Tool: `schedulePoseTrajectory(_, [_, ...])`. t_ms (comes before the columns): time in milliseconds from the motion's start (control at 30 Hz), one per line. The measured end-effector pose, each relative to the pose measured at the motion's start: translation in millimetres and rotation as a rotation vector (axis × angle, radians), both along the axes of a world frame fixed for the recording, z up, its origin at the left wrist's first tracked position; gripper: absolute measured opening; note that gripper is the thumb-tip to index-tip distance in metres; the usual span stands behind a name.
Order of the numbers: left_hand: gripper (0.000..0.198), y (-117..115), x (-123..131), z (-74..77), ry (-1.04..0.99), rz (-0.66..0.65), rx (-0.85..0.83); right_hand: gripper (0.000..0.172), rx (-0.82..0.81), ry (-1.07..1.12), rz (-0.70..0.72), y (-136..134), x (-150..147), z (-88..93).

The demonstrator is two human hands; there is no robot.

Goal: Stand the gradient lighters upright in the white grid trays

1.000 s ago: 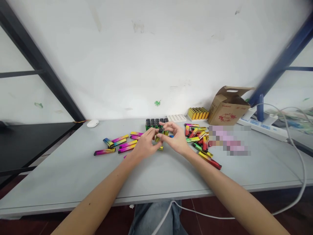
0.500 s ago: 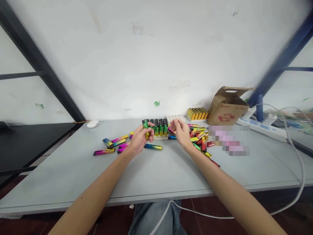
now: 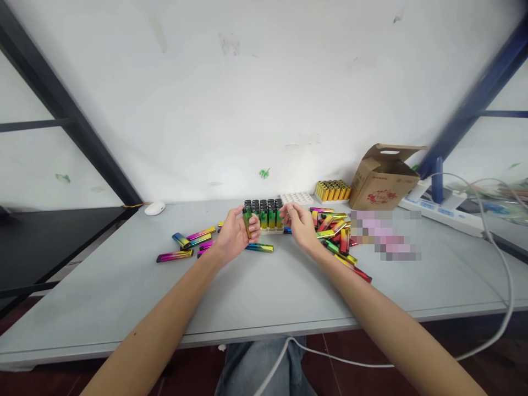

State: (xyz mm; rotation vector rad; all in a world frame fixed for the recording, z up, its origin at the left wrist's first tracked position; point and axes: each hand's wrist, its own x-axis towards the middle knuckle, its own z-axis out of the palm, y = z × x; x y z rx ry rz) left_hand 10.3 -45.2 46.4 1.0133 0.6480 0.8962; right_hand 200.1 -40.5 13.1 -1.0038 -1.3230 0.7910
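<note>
In my left hand [image 3: 236,235] is a green and gold lighter [image 3: 247,221], tilted nearly upright, with its dark top end up and my fingers curled around it. Just behind it, rows of green-gold lighters with black tops [image 3: 271,215] stand upright in a white tray [image 3: 272,231]. My right hand [image 3: 300,221] hovers at the tray's right side, its fingers bent in and close together. Whatever those fingertips hold, if anything, is hidden. A blue-gold lighter [image 3: 262,248] lies on the table in front of the tray.
Loose magenta, blue and gold lighters [image 3: 175,256] lie to the left; a mixed pile [image 3: 344,242] lies to the right. Behind are a white holed tray [image 3: 297,198], a tray of gold lighters [image 3: 333,191], a cardboard box [image 3: 381,190] and a power strip [image 3: 447,217].
My left hand has turned the lighter more upright and opened its palm toward me. My right hand has shifted slightly left, closer to the standing lighters.
</note>
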Motion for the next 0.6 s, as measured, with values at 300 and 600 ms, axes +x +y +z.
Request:
schedulePoseTrajectory(300, [0.03, -6.5, 9.9, -1.4, -0.043, 0.024, -0.076, 0.039, 0.02, -0.024, 0.038, -0.3, -6.1, -2.1])
schedulePoseTrajectory(600, [0.032, -7.6, 9.8, -0.8, -0.059, -0.009, -0.092, 0.041, 0.013, -0.046, -0.001, 1.0, -4.8, -3.1])
